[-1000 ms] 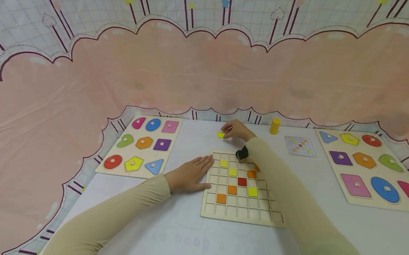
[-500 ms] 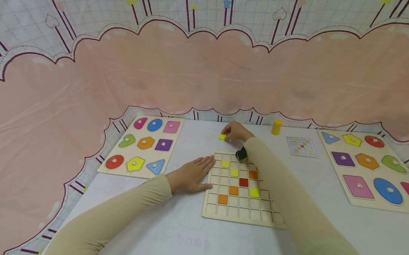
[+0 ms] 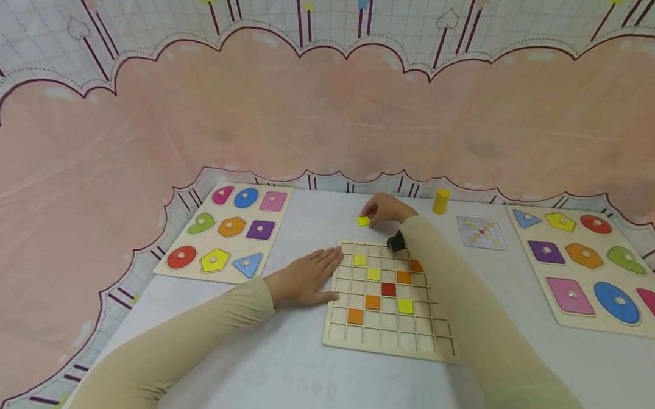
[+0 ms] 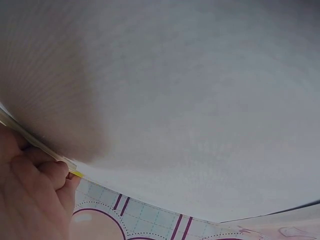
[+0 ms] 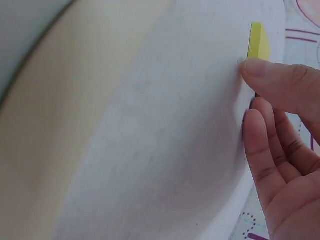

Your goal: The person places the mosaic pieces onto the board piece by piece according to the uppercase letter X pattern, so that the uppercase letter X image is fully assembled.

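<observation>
Behind the wooden grid board (image 3: pixel 391 351), my right hand (image 3: pixel 389 208) pinches a small yellow square tile (image 3: pixel 363 221) just over the white table. In the right wrist view my thumb presses the near side of that yellow tile (image 5: pixel 256 41); the finger opposite is mostly hidden. My left hand (image 3: pixel 304 282) rests beside the board's left edge, with straight fingers touching its rim. Several square tiles sit in the board's cells: yellow ones, orange ones and a red tile (image 3: pixel 388 289) near the middle. My right sleeve covers the board's right side.
A shape puzzle board (image 3: pixel 201 277) lies at the left, and another puzzle board (image 3: pixel 560 261) at the right. A yellow cylinder (image 3: pixel 441 202) stands near the back edge, with a printed pattern card (image 3: pixel 482 233) in front of it. A patterned cloth (image 3: pixel 324 119) hangs behind the table.
My right hand has shifted slightly right and nearer, taking the yellow tile along. My left hand stays at the board's edge.
</observation>
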